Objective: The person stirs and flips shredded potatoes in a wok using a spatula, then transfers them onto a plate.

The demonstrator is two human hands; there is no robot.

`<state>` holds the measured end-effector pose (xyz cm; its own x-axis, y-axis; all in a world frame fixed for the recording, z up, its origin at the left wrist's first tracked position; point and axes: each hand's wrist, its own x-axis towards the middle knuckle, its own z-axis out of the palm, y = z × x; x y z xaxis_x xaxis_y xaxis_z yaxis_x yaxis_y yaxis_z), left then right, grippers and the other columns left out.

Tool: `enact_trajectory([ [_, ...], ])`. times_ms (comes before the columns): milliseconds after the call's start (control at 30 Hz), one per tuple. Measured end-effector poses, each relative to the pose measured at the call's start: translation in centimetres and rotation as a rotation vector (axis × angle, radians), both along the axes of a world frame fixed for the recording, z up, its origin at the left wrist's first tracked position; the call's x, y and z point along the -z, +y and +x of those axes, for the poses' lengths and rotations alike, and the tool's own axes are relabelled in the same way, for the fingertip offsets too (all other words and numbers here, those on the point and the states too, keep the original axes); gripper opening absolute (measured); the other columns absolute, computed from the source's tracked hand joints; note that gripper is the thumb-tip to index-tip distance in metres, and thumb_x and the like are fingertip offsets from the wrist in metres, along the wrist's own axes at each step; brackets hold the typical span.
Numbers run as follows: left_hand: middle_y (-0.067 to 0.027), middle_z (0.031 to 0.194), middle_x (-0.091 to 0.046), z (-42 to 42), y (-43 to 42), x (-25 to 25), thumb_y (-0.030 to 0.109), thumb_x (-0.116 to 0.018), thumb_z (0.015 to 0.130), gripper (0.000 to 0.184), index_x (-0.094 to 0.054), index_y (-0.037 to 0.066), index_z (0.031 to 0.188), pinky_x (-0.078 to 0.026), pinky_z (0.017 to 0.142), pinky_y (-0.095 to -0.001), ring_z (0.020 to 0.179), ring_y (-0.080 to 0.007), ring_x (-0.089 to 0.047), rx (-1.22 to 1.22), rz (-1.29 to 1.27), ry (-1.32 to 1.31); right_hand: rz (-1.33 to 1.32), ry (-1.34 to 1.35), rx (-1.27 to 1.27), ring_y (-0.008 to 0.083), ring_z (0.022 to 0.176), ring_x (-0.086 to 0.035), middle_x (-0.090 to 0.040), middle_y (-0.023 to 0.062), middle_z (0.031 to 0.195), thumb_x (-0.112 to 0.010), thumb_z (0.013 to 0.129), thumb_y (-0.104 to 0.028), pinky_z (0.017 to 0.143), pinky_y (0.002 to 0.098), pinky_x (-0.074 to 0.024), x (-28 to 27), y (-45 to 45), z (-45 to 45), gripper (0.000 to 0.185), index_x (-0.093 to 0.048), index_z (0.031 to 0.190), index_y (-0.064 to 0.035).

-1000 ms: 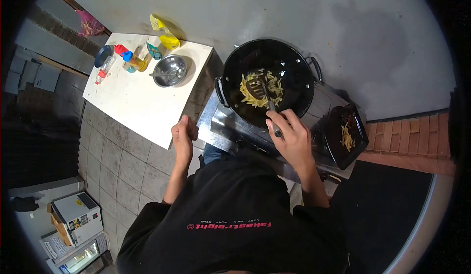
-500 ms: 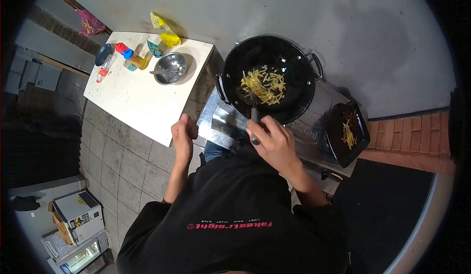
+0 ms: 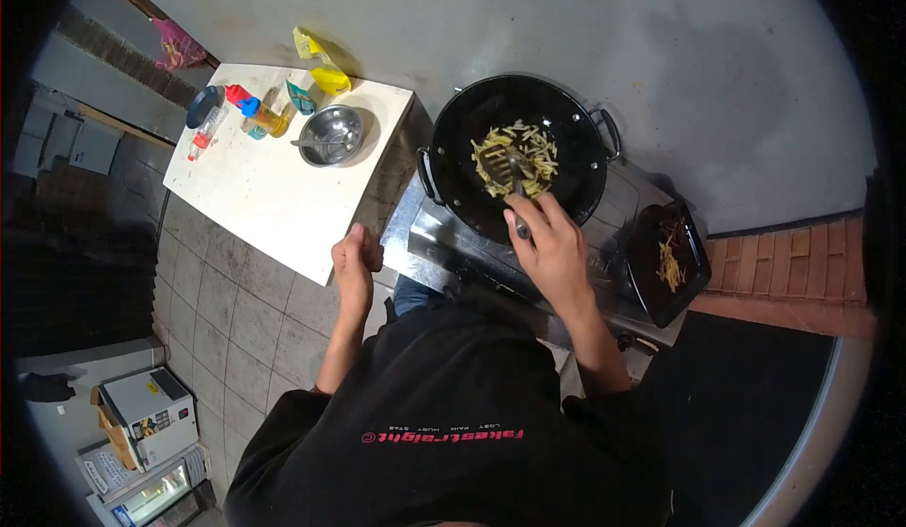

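Observation:
My right hand (image 3: 555,249) is closed around the handle of a slotted spatula (image 3: 498,161). The spatula's slotted head is over pale yellow strips of food (image 3: 538,154), which look like cut potato, in a black two-handled wok (image 3: 576,192). The wok sits on a metal stove (image 3: 462,244). My left hand (image 3: 353,261) makes a loose fist between the white table and the stove, thumb uppermost, with nothing visible in it.
The white table (image 3: 255,201) at left bears a steel bowl (image 3: 330,135) with a spoon, squeeze bottles (image 3: 260,112) and a yellow packet (image 3: 321,60). Right of the wok, a black tray (image 3: 651,277) holds yellow strips and dark reddish pieces. A wall stands behind.
My right hand has moved slightly right and the spatula head now shows its slotted face above the strips, which have shifted. My left hand has stayed nearly still.

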<state>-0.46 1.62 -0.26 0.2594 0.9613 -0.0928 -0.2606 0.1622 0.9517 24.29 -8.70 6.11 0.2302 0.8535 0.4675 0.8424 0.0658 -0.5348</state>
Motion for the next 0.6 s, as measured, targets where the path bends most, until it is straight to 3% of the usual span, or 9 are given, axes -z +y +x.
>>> enact_trajectory([
  [200, 0.0053, 0.056, -0.025, 0.2, 0.0, 0.2, 0.032, -0.045, 0.101, 0.048, -0.027, 0.014, 0.06, -0.015, 0.044, -0.0266, 0.048, -0.0066, -0.021, 0.028, 0.011, -0.003, -0.005, -0.001, -0.153, 0.0244, 0.073, -0.059, -0.05, 0.0084, 0.084, -0.07, 0.078, -0.008, 0.061, 0.037, -0.0493, -2.0, -0.7, -2.3, 0.034, -0.063, 0.11, -0.0082],
  [433, 0.0052, 0.056, -0.025, 0.1, 0.2, -0.1, 0.032, -0.046, 0.1, 0.047, -0.027, 0.014, 0.061, -0.015, 0.044, -0.0263, 0.049, -0.0063, -0.021, 0.017, -0.016, 0.02, -0.104, 0.019, -0.148, 0.0278, 0.08, -0.062, -0.053, 0.0098, 0.088, -0.074, 0.072, -0.004, 0.065, 0.0386, -0.0522, -1.4, -1.1, -2.4, 0.04, -0.062, 0.11, -0.0077],
  [533, 0.0053, 0.056, -0.025, 0.0, 0.1, 0.1, 0.033, -0.046, 0.1, 0.047, -0.027, 0.014, 0.061, -0.015, 0.044, -0.0263, 0.049, -0.0061, -0.021, 0.015, -0.018, 0.025, -0.126, 0.017, -0.056, 0.0302, 0.08, -0.064, -0.056, 0.0111, 0.092, -0.072, 0.075, -0.007, 0.066, 0.0394, -0.0524, 0.1, -0.4, -0.9, 0.035, -0.063, 0.109, -0.0098],
  [600, 0.0053, 0.056, -0.025, 0.3, 0.2, 0.1, 0.033, -0.046, 0.1, 0.047, -0.027, 0.014, 0.061, -0.015, 0.044, -0.0263, 0.048, -0.0061, -0.021, 0.013, -0.01, 0.031, -0.054, 0.043, 0.029, 0.0339, 0.077, -0.064, -0.06, 0.0131, 0.093, -0.066, 0.085, -0.015, 0.065, 0.0411, -0.0517, 1.1, 0.5, 0.3, 0.022, -0.062, 0.105, -0.0091],
])
